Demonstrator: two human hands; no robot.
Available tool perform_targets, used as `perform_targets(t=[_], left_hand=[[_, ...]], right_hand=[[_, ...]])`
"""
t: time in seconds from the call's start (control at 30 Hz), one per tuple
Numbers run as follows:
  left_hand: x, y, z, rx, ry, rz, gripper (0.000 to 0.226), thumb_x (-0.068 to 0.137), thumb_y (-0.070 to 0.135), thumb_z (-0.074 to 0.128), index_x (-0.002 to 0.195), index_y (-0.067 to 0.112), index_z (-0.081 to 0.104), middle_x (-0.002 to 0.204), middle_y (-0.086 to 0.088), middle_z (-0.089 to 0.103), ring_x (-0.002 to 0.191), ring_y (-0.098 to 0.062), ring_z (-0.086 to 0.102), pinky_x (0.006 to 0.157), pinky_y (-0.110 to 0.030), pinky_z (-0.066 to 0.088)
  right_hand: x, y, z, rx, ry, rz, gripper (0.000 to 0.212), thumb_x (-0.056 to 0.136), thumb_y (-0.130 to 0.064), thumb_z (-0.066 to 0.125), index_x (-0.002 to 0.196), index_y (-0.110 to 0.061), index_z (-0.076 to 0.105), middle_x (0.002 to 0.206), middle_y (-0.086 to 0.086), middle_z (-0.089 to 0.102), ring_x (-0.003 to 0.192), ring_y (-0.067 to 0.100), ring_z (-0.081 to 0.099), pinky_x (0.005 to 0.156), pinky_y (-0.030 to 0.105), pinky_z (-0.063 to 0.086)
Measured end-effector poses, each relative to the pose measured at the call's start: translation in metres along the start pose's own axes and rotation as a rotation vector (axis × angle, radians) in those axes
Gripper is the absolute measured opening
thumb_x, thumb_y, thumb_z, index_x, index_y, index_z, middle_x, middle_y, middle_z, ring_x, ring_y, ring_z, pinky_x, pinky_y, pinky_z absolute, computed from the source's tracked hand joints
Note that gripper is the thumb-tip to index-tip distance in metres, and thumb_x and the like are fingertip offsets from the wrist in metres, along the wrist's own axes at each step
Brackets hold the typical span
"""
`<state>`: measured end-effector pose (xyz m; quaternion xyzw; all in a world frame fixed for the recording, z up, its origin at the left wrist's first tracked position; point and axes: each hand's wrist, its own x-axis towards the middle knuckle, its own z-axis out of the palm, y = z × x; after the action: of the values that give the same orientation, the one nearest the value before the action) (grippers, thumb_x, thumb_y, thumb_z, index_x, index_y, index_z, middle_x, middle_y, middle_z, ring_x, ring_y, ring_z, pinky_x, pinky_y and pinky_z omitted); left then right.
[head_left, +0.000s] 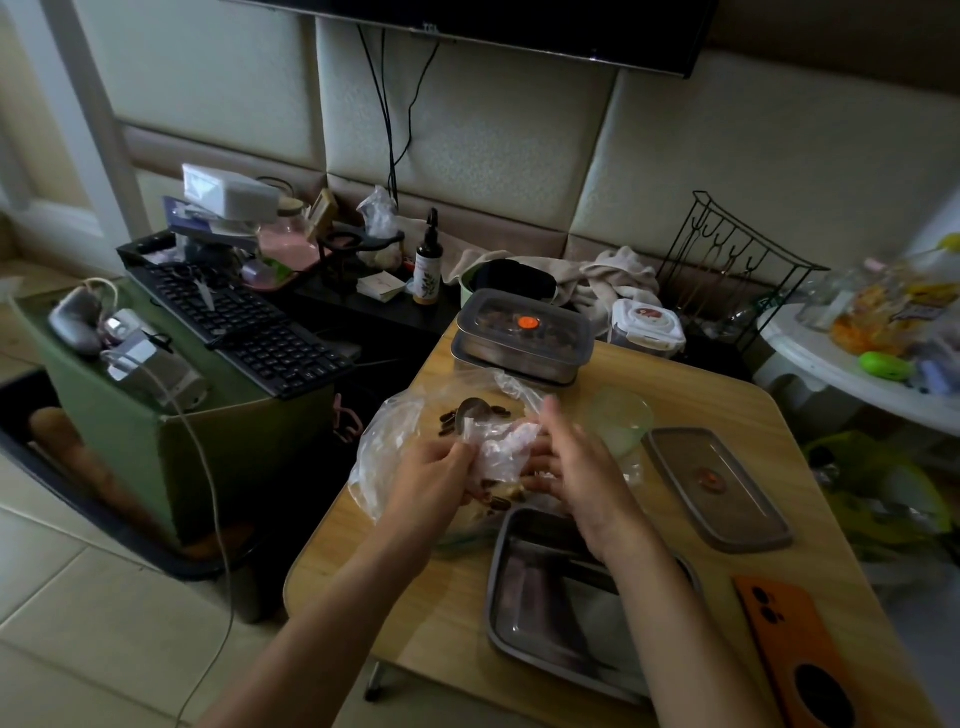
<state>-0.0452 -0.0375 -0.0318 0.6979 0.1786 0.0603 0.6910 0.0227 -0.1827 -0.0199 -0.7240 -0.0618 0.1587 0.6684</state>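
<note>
A clear plastic bag (395, 441) with dark brown nuts (496, 500) lies on the small wooden table (727, 410). My left hand (428, 475) grips a bunched part of the bag. My right hand (569, 462) is beside it with its fingers on the bag; how they lie is blurred. A metal spoon (470, 410) rests inside the bag among the nuts. An empty steel container (561, 597) sits just below my hands. Its grey lid (719, 486) lies to the right.
Two stacked lidded steel containers (522, 338) stand at the table's far edge. An orange phone (795, 654) lies at the near right. A green box with a keyboard (244, 317) stands left. A white side table (831, 364) with clutter is on the right.
</note>
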Motion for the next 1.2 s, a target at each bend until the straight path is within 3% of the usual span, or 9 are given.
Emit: perform_targets(t=[0.1,0.2,0.3,0.53,0.63,0.7,0.8,0.93,1.2], left_hand=[[0.001,-0.001,-0.003,0.061,-0.006,0.02,0.039,0.105,0.024,0.048,0.077,0.003,0.065,0.061,0.008,0.061,0.058,-0.007,0.052,0.058,-0.019,0.041],[0.002,-0.002,-0.003,0.087,-0.033,0.038,0.04,0.106,0.027,0.048,0.073,0.012,0.066,0.065,0.003,0.059,0.062,-0.014,0.05,0.062,-0.026,0.042],[0.001,-0.004,-0.005,0.032,-0.037,0.014,0.041,0.107,0.029,0.048,0.076,0.01,0.066,0.069,-0.005,0.057,0.063,-0.02,0.048,0.064,-0.031,0.042],[0.003,-0.005,-0.011,-0.126,0.087,0.008,0.013,0.1,0.011,0.06,0.099,0.007,0.073,0.09,-0.015,0.073,0.074,-0.017,0.074,0.071,-0.028,0.062],[0.002,-0.004,-0.013,-0.155,0.104,0.007,0.013,0.099,0.01,0.062,0.096,0.005,0.074,0.087,-0.014,0.074,0.077,-0.021,0.076,0.074,-0.033,0.064],[0.002,-0.004,-0.013,-0.153,0.106,0.021,0.014,0.098,0.011,0.064,0.093,0.003,0.073,0.085,-0.018,0.074,0.075,-0.023,0.074,0.074,-0.033,0.064],[0.001,-0.003,-0.012,-0.157,0.12,0.047,0.012,0.095,0.014,0.069,0.092,0.003,0.073,0.081,-0.015,0.075,0.072,-0.021,0.071,0.072,-0.031,0.064],[0.0,0.0,-0.009,-0.2,0.109,0.05,0.014,0.093,0.017,0.071,0.091,0.003,0.074,0.079,-0.012,0.076,0.07,-0.018,0.072,0.069,-0.029,0.063],[0.004,-0.002,-0.01,-0.098,0.052,0.086,0.019,0.1,0.024,0.062,0.095,0.017,0.079,0.088,-0.008,0.077,0.091,-0.032,0.073,0.087,-0.047,0.061]], right_hand=[[0.0,-0.004,-0.002,0.016,-0.082,-0.008,0.057,0.095,-0.069,0.048,0.113,-0.021,0.073,0.099,-0.003,0.079,0.091,0.014,0.076,0.075,0.029,0.061],[0.002,0.003,0.003,-0.189,-0.023,-0.049,0.018,0.096,-0.035,0.072,0.109,-0.022,0.07,0.099,0.0,0.078,0.087,0.015,0.075,0.076,0.028,0.061],[0.008,0.008,-0.001,-0.17,0.056,-0.041,0.008,0.096,-0.015,0.071,0.103,-0.015,0.071,0.091,0.005,0.077,0.071,0.013,0.07,0.071,0.03,0.06],[0.009,0.011,-0.003,-0.244,0.106,-0.059,0.015,0.096,-0.017,0.072,0.109,-0.017,0.065,0.1,0.002,0.072,0.075,0.009,0.068,0.067,0.02,0.053],[0.009,0.017,0.002,-0.691,0.392,-0.36,0.032,0.089,-0.017,0.079,0.113,-0.018,0.057,0.103,-0.003,0.057,0.091,0.01,0.053,0.07,0.012,0.041],[0.008,0.014,0.008,-0.798,0.492,-0.617,0.023,0.088,-0.013,0.077,0.105,-0.016,0.06,0.101,-0.005,0.054,0.091,0.009,0.047,0.071,0.013,0.037],[0.004,0.004,0.014,-0.649,0.314,-0.71,0.008,0.094,-0.009,0.07,0.093,-0.017,0.066,0.089,-0.007,0.063,0.078,0.006,0.058,0.067,0.011,0.044],[-0.007,0.0,0.023,-0.39,-0.103,-0.416,0.006,0.099,-0.025,0.071,0.099,-0.02,0.072,0.087,-0.006,0.075,0.083,0.006,0.072,0.073,0.021,0.057],[0.004,0.01,0.017,-0.295,-0.064,-0.289,0.024,0.087,-0.026,0.083,0.107,-0.023,0.069,0.101,-0.001,0.074,0.096,0.01,0.071,0.084,0.03,0.061]])
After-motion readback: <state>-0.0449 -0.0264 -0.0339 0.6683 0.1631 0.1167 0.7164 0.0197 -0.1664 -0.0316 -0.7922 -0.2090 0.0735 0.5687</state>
